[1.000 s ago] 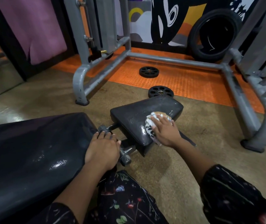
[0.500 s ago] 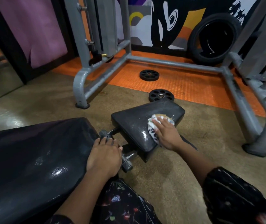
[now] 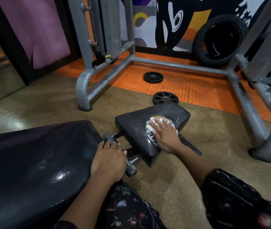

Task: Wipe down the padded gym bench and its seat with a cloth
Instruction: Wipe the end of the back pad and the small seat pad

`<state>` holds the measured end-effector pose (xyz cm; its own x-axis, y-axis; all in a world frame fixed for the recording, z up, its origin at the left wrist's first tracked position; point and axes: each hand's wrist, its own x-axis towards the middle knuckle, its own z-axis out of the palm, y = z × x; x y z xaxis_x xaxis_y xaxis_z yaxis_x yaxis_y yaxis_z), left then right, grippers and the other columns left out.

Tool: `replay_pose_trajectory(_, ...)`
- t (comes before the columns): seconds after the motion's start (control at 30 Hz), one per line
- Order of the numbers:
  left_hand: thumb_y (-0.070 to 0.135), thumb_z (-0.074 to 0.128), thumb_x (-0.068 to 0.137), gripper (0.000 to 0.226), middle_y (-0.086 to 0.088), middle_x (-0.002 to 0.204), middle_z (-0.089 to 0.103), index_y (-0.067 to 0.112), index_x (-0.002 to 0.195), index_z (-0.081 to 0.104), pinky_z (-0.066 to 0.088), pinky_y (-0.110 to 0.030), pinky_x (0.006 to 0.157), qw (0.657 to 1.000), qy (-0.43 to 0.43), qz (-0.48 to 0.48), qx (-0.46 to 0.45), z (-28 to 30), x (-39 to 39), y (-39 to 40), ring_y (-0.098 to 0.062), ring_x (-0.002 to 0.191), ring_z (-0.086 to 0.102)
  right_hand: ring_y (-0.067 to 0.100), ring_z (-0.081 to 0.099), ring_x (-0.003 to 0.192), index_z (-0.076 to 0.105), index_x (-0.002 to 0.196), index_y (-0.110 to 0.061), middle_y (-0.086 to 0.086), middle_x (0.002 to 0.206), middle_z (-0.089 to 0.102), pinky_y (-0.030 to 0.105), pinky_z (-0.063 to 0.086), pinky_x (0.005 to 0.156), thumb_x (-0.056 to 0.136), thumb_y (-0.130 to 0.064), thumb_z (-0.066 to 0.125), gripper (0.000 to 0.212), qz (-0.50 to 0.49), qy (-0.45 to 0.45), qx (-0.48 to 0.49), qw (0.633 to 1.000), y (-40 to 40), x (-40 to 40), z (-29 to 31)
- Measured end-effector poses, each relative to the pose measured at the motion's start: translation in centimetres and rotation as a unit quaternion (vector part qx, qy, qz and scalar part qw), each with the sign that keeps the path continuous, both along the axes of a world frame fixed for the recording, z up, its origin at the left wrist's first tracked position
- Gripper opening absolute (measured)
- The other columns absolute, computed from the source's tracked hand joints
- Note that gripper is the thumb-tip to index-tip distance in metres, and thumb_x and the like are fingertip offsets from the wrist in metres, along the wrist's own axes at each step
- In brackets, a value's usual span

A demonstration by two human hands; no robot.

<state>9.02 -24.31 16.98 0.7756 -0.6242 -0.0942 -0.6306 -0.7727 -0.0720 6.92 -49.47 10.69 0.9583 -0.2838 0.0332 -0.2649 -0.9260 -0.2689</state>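
Observation:
The long black padded bench point(image 3: 32, 162) fills the lower left, its surface shiny with wet patches. Just beyond its end lies the smaller black seat pad point(image 3: 136, 123), tilted and glossy. My right hand point(image 3: 166, 138) presses flat, fingers straight, on a white cloth with black markings point(image 3: 151, 134) at the near right part of the seat. My left hand point(image 3: 108, 159) rests on the end edge of the bench, fingers draped over it toward the metal hinge bracket point(image 3: 131, 164) between the two pads.
A grey steel machine frame point(image 3: 177, 65) runs across the orange rubber mat point(image 3: 197, 90) behind the seat. Two black weight plates point(image 3: 165, 98) lie on the floor just past the seat. A black tyre point(image 3: 220, 40) leans on the painted wall.
My right hand has slid the cloth a little farther along the seat toward its far right end. My left hand has stayed on the bench end.

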Motion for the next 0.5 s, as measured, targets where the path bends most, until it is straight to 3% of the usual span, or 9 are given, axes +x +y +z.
replay_pose_trajectory(0.17, 0.033, 0.026, 0.100, 0.050, -0.007, 0.150, 0.035, 0.010, 0.144, 0.032, 0.011, -0.036, 0.117, 0.998, 0.038, -0.036, -0.029, 0.3, 0.5, -0.1, -0.021, 0.140, 0.025, 0.028, 0.001, 0.147, 0.014, 0.151, -0.034, -0.006, 0.160, 0.011, 0.049, 0.000, 0.115, 0.101, -0.045, 0.015, 0.052, 0.051, 0.031, -0.048, 0.997, 4.4, 3.5, 0.7)
replay_pose_trajectory(0.3, 0.030, 0.034, 0.099, 0.035, -0.006, 0.129, 0.057, 0.015, 0.119, 0.057, 0.027, -0.036, 0.107, 0.995, 0.063, -0.064, -0.030, 1.3, 2.5, 0.3, -0.022, 0.121, 0.048, 0.020, -0.004, 0.147, 0.012, 0.151, -0.036, -0.008, 0.160, 0.008, 0.044, 0.000, 0.117, 0.094, -0.056, 0.002, 0.061, 0.176, 0.023, -0.046, 0.983, 3.3, -0.7, 0.6)
replay_pose_trajectory(0.37, 0.036, 0.030, 0.099, 0.039, -0.003, 0.134, 0.054, 0.018, 0.122, 0.056, 0.012, -0.046, 0.113, 0.998, 0.039, -0.057, -0.011, 1.8, 4.0, 0.9, -0.022, 0.131, 0.040, 0.014, -0.006, 0.147, 0.011, 0.150, -0.041, -0.013, 0.160, 0.006, 0.040, -0.001, 0.118, 0.092, -0.058, 0.001, 0.060, 0.185, 0.028, -0.025, 0.982, 1.3, -1.6, 0.7)
replay_pose_trajectory(0.43, 0.045, 0.023, 0.099, 0.050, -0.002, 0.148, 0.037, 0.021, 0.136, 0.045, -0.004, -0.055, 0.112, 0.999, 0.031, -0.030, 0.012, 1.9, 4.9, 1.7, -0.023, 0.143, 0.018, 0.016, -0.005, 0.147, 0.010, 0.148, -0.044, -0.014, 0.160, 0.006, 0.044, 0.001, 0.117, 0.091, -0.062, 0.001, 0.060, 0.139, 0.038, -0.039, 0.989, 0.4, -0.2, 0.9)
replay_pose_trajectory(0.5, 0.049, 0.016, 0.098, 0.057, -0.002, 0.155, 0.025, 0.021, 0.143, 0.036, -0.005, -0.056, 0.113, 0.999, 0.029, -0.019, 0.027, 1.9, 4.9, 1.9, -0.024, 0.146, 0.007, 0.020, -0.004, 0.147, 0.012, 0.149, -0.043, -0.013, 0.160, 0.007, 0.051, 0.001, 0.116, 0.097, -0.054, 0.010, 0.053, 0.074, 0.056, -0.053, 0.994, 1.3, 2.6, 1.3)
